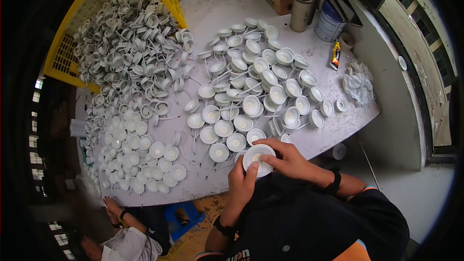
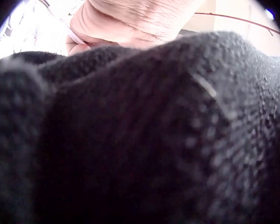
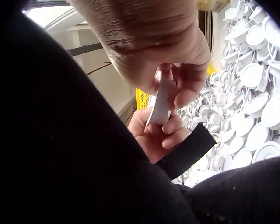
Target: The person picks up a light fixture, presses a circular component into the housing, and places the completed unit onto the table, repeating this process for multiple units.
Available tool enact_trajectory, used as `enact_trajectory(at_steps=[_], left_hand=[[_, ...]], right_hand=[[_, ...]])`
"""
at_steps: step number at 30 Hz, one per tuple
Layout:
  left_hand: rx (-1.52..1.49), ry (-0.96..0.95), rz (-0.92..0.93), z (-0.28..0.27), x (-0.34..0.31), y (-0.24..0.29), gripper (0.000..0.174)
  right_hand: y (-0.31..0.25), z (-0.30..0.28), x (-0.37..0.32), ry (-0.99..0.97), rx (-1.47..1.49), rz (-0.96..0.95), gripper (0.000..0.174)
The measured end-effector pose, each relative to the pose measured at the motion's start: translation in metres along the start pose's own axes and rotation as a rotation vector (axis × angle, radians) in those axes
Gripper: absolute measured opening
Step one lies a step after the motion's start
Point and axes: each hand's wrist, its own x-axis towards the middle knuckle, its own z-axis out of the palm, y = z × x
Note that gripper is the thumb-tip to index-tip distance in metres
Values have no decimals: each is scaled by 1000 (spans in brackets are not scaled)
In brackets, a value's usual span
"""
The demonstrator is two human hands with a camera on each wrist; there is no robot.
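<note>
Both hands hold one white round downlight (image 1: 251, 153) at the table's front edge, its open face turned up. My left hand (image 1: 240, 183) grips its near left side, thumb over the rim. From the right, my right hand (image 1: 292, 163) holds the rim, its thumb reaching inside the cup by the yellowish LED centre. In the right wrist view the downlight (image 3: 163, 100) shows edge-on between the fingers. Dark fabric fills most of the left wrist view, with part of the left hand (image 2: 135, 21) above it. Just beyond the hands lie many similar downlights (image 1: 223, 128) with white cables.
A yellow crate (image 1: 166, 0) spills white ring-shaped housings (image 1: 140, 33) at the back left. White discs (image 1: 157, 149) are heaped at front left. Bottles (image 1: 300, 12), a bucket (image 1: 329, 23), a yellow tube (image 1: 335, 56) and crumpled plastic (image 1: 358, 84) stand right. Another person (image 1: 130, 244) sits lower left.
</note>
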Motion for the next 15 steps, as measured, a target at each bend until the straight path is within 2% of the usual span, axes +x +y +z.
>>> enact_trajectory(at_steps=[2, 3, 5, 6, 8, 15], left_hand=[[-60, 0, -11, -1, 1, 0, 24], [-62, -13, -3, -1, 1, -1, 25], [-68, -30, 5, -1, 2, -1, 26], [-47, -28, 11, -1, 2, -1, 25], [-26, -26, 18, -1, 3, 0, 25], [39, -11, 37, -3, 3, -3, 24]], right_hand=[[0, -1, 0, -69, 209, 224, 37], [1, 0, 0, -68, 208, 226, 37], [3, 1, 1, -46, 47, 56, 39], [4, 2, 1, -42, 46, 58, 39], [4, 4, 2, 1, -85, -68, 41], [-5, 6, 2, -60, 56, 76, 38]])
